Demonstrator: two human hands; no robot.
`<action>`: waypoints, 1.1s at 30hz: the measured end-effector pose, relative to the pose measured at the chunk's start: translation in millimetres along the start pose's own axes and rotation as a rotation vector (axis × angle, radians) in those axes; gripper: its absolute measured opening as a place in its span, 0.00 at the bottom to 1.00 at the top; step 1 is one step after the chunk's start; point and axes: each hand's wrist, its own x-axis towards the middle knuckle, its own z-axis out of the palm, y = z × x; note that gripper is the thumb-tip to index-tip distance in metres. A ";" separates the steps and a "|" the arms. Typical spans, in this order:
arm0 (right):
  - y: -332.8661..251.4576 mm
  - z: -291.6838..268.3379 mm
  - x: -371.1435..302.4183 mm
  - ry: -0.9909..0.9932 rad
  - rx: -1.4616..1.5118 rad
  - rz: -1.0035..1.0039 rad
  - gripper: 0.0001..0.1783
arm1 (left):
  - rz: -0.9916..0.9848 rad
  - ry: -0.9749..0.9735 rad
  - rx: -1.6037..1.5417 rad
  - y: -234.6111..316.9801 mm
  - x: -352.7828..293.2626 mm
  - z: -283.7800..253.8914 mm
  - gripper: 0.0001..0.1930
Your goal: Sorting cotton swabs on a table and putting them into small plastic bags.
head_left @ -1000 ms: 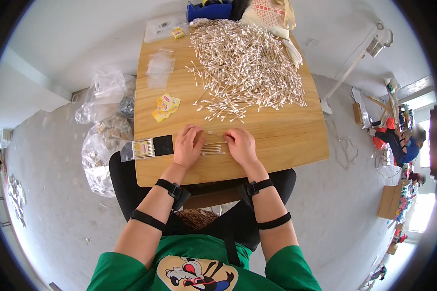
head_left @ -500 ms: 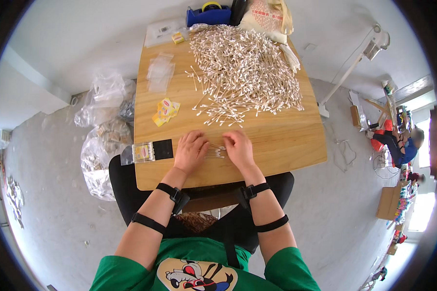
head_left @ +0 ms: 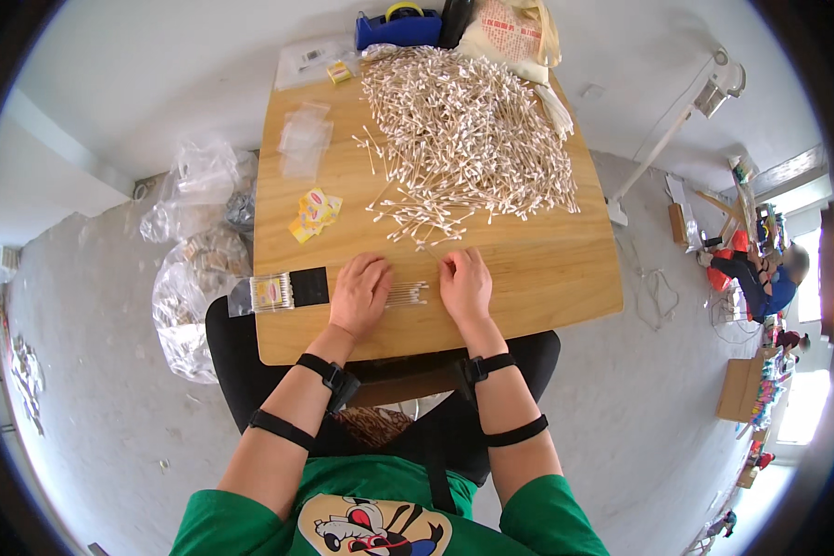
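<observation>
My left hand point(head_left: 360, 295) rests palm down near the table's front, fingers curled together over the left ends of a small row of cotton swabs point(head_left: 408, 294). The swabs lie side by side, their white tips pointing right. Just right of the row, my right hand point(head_left: 467, 285) is closed in a pinch, with a single cotton swab point(head_left: 431, 253) seeming to stick out from the fingertips toward the pile. Left of my left hand lie a flat black piece point(head_left: 309, 285) and a clear bag of cotton swabs with a yellow label point(head_left: 271, 292), reaching over the table's left edge.
A large heap of loose cotton swabs point(head_left: 473, 130) covers the far part of the wooden table point(head_left: 547, 278). Yellow cards point(head_left: 315, 215) and clear bags point(head_left: 304, 139) lie at left. Behind stand a blue tape dispenser point(head_left: 398, 30) and a cloth bag point(head_left: 502, 42). Plastic sacks point(head_left: 195, 296) sit on the floor.
My right hand has drawn away from the row to the right, uncovering the swabs' tips. The left hand has stayed nearly in place over the row.
</observation>
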 end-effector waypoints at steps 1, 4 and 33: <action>-2.9 0.8 -3.3 -0.002 -0.002 0.003 0.05 | 0.006 -0.021 0.031 -0.7 -0.6 0.5 0.10; -13.8 5.5 -7.7 -0.026 0.056 -0.094 0.05 | -0.030 0.012 0.031 -4.4 -0.2 3.1 0.13; 10.3 -16.9 4.6 -0.110 0.085 0.001 0.03 | -0.179 0.139 0.246 -28.8 13.4 -7.4 0.06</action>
